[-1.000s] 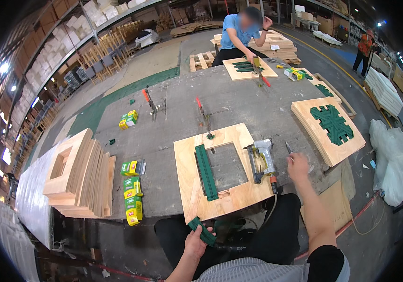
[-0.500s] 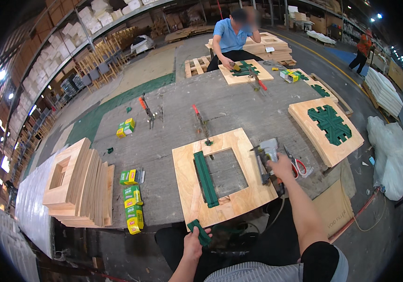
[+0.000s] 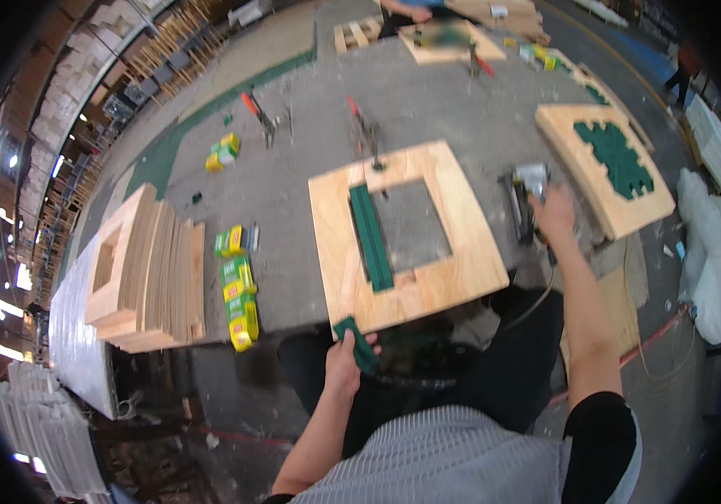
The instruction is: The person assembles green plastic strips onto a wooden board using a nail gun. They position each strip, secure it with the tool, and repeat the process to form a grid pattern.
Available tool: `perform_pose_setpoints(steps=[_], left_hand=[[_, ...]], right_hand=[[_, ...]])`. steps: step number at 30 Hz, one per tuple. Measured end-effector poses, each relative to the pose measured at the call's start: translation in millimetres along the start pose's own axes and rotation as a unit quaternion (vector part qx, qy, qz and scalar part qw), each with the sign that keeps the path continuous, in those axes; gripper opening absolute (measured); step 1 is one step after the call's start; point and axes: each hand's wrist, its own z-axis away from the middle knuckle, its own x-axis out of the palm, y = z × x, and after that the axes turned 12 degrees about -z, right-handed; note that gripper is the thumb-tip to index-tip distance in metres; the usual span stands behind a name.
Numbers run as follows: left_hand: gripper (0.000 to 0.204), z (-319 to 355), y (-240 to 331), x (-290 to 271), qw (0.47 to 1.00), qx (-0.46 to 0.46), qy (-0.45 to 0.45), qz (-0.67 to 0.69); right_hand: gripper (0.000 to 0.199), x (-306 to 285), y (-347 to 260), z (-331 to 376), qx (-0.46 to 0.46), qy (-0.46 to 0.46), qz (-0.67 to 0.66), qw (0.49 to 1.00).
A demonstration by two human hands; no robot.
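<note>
A flat wooden frame with a rectangular opening lies at the table's front edge. One dark green webbing strap runs along the left side of its opening. My left hand is closed on a short folded piece of green webbing at the frame's near-left corner. To the right of the frame, my right hand grips a staple gun close to the tabletop, with a hose trailing from it. A red-handled tool stands just beyond the frame's far edge.
Stacked wooden frames stand at left, beside green-and-yellow boxes. Another stack, topped with woven green webbing, is at right. An orange-handled tool lies farther back. Across the table, a co-worker's hand is near another webbed frame.
My right hand has carried the staple gun right, away from the frame's edge. My left hand still holds the webbing. The view has tilted down, so things appear higher.
</note>
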Motion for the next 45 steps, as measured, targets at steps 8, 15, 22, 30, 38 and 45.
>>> perform_pose_setpoints(steps=[8,15,22,30,38,45], left_hand=[[0.037,58.7,53.4,13.8,0.997,0.054,-0.048,-0.039],[0.035,91.1,102.7,72.3,0.974,0.132,-0.182,-0.013],[0.034,67.0,83.0,86.6,0.961,0.175,-0.172,-0.129],[0.024,57.3,27.1,103.3,0.933,0.211,-0.185,-0.226],[0.015,53.3,40.5,97.4,0.972,0.182,-0.13,-0.077],[0.011,46.6,38.3,91.4,0.975,0.153,-0.148,-0.066]], right_hand=[[0.018,-26.5,-95.9,111.1,-0.178,-0.109,-0.391,0.897],[0.048,-29.1,-173.0,219.1,-0.211,-0.408,-0.552,0.696],[0.036,-25.4,-143.8,231.9,-0.033,-0.497,-0.513,0.699],[0.018,-40.5,-148.5,211.0,0.051,-0.324,-0.641,0.694],[0.012,-44.9,-151.2,221.2,-0.063,-0.253,-0.575,0.776],[0.014,-52.2,-165.3,229.4,-0.028,-0.205,-0.596,0.776]])
